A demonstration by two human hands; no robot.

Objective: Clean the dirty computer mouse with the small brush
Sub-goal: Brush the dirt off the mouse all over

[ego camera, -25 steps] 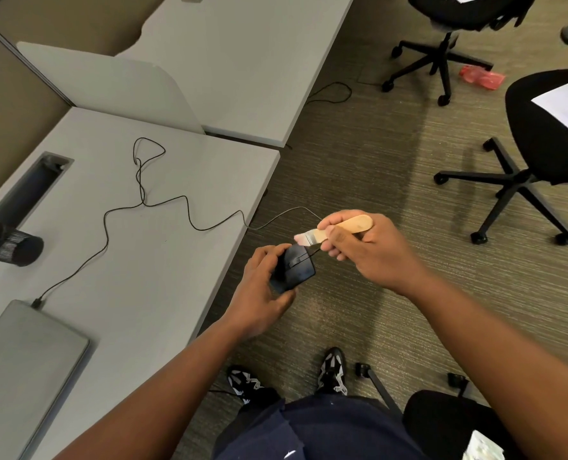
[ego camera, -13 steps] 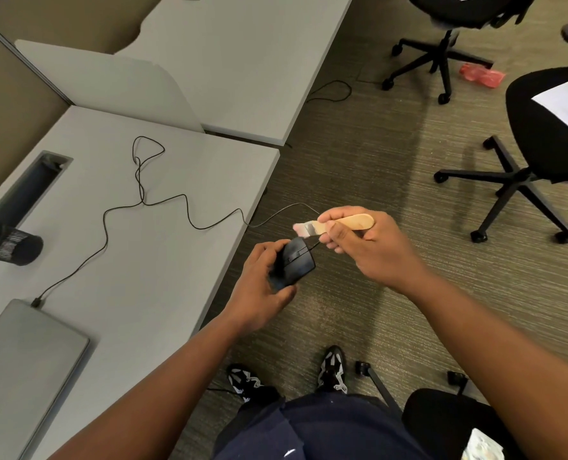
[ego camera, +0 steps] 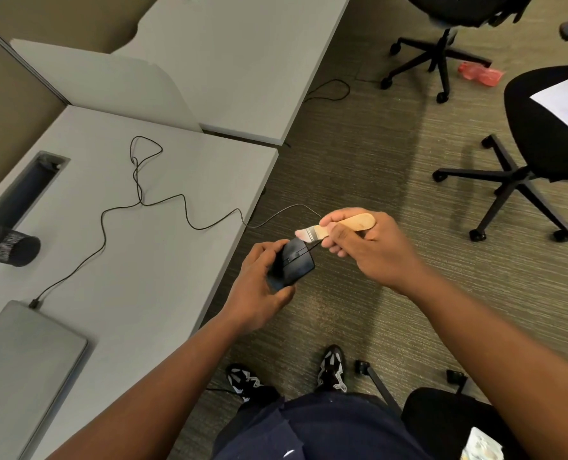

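Left hand [ego camera: 256,287] has its grip clamped round a black computer mouse [ego camera: 292,264], held in the air above the carpet just off the tabletop's [ego camera: 149,260] right edge. Right hand [ego camera: 372,247] has its grip pinched on the wooden handle of a small brush [ego camera: 339,227]; the bristles sit at the mouse's front end, where the cable [ego camera: 143,200] leaves it. The cable crosses the right edge and loops over the tabletop to a closed laptop [ego camera: 20,363] at the near left corner. A black mesh cup [ego camera: 7,247] lies on its side at the left edge.
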